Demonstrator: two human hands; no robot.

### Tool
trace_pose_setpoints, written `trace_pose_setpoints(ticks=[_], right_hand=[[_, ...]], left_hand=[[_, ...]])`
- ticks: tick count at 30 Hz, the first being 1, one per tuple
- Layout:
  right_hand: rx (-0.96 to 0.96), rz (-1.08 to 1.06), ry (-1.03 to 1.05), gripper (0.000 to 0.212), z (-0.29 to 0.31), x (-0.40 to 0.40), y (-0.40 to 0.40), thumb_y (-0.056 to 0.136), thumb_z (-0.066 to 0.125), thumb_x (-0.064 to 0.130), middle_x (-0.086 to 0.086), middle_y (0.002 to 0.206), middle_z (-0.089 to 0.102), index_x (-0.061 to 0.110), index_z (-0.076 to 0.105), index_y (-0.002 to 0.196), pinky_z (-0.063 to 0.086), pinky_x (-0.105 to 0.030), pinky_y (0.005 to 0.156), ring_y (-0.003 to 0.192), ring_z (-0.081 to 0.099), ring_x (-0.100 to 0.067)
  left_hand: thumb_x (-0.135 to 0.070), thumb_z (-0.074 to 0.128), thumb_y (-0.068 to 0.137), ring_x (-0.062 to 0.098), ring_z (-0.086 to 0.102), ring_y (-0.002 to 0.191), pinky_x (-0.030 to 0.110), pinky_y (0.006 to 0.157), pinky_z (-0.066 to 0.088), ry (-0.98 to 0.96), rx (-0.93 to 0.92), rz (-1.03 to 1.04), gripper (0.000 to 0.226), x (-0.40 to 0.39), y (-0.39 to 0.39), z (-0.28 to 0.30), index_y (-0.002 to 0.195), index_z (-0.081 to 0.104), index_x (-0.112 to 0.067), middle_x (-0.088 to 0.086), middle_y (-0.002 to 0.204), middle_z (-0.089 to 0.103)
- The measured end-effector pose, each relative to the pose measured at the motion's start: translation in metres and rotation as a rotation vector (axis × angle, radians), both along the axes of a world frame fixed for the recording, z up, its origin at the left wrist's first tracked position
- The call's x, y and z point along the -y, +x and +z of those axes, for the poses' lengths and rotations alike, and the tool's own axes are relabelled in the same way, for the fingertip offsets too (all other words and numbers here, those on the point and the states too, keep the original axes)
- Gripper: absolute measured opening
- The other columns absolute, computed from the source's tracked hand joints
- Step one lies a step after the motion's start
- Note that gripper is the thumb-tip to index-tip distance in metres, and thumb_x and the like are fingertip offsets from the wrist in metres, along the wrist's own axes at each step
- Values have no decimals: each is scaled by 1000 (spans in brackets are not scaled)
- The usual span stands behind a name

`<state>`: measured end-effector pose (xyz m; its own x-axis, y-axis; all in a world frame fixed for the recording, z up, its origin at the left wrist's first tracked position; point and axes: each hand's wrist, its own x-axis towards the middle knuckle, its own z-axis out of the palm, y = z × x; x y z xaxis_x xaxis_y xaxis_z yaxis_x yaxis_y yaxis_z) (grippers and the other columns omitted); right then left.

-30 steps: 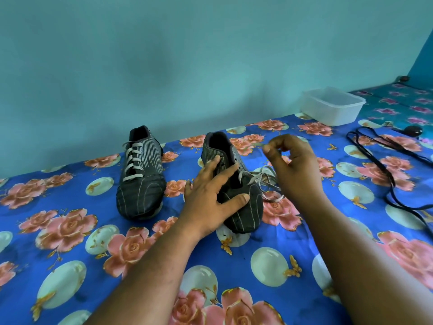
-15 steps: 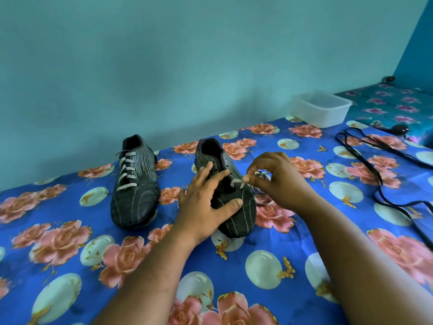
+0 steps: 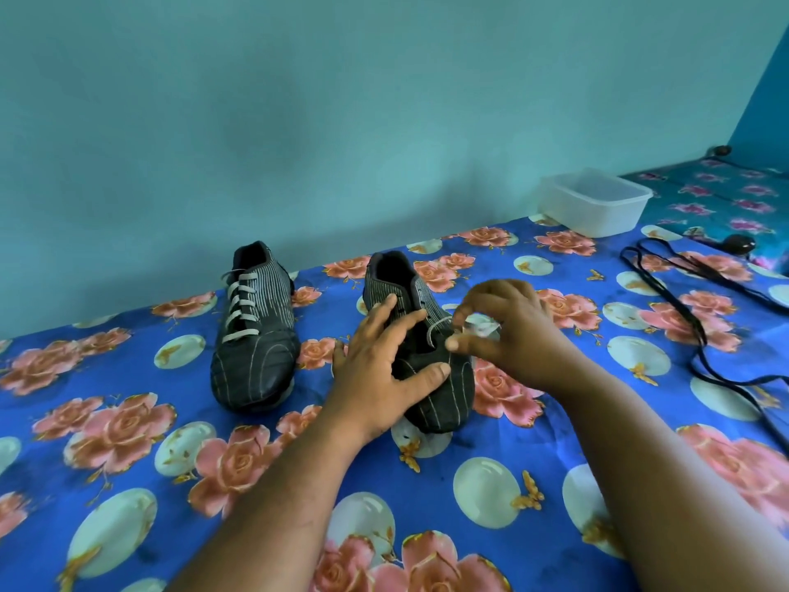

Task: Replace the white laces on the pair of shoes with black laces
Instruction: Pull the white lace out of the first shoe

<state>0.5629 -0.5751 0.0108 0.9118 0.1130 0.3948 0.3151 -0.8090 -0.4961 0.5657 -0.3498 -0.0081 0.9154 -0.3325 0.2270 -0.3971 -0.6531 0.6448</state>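
Note:
Two dark striped shoes stand on the floral blue cloth. The left shoe (image 3: 256, 331) still carries its white lace (image 3: 241, 305) through all eyelets. My left hand (image 3: 384, 365) lies flat with spread fingers on the right shoe (image 3: 444, 390), pressing it down. My right hand (image 3: 508, 331) pinches the loosened white lace (image 3: 437, 329) of that shoe just beside its lower eyelets; most upper eyelets are bare. Black laces (image 3: 691, 292) lie loose on the cloth to the far right.
A white plastic tub (image 3: 593, 205) stands by the wall at the back right. A small dark round object (image 3: 740, 243) lies beyond the black laces. The teal wall (image 3: 341, 121) runs close behind the shoes.
My right hand came down from a raised pull back to the shoe's lower eyelets and took hold of the white lace there. My left hand stayed pressed on the right shoe.

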Motion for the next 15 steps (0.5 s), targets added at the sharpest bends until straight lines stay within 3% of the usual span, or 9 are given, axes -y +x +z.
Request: trace_pose_setpoints(ticks=[4, 8, 10, 12, 15], right_hand=[[6, 55, 33, 23, -4, 4, 4, 81, 68, 62, 25, 106, 59, 40, 68, 87, 33, -40, 96, 119, 41, -10], [123, -141, 382, 13, 9, 9, 5, 93, 71, 31, 13, 89, 65, 24, 66, 83, 40, -16, 79, 93, 56, -7], [167, -390, 546, 17, 13, 21, 6, 97, 66, 35, 12, 87, 63, 25, 61, 85, 46, -28, 82, 95, 60, -13], [140, -596, 498, 19, 11, 30, 8, 96, 60, 45, 8, 98, 60, 27, 60, 90, 45, -48, 95, 109, 55, -26], [15, -552, 312, 28, 7, 23, 7, 91, 64, 53, 2, 124, 54, 32, 63, 110, 33, -52, 105, 129, 41, -30]], left_hand=[[-86, 45, 67, 3, 7, 154, 61, 122, 6, -2, -3, -2, 84, 0, -1, 0, 146, 37, -57, -21, 168, 9], [-85, 46, 66, 3, 10, 154, 61, 121, 9, -9, 4, 5, 84, 0, 0, 0, 145, 39, -56, -21, 167, 12], [-85, 47, 66, 3, 11, 154, 60, 121, 10, -13, 14, 9, 85, 0, 0, -1, 145, 40, -55, -21, 167, 12], [-85, 47, 66, 3, 11, 154, 60, 121, 10, -11, 14, 10, 85, 0, 1, -2, 145, 40, -54, -21, 167, 12], [-85, 46, 65, 3, 10, 154, 59, 122, 8, -9, 7, 11, 86, 1, 1, -2, 145, 40, -55, -21, 167, 11]])
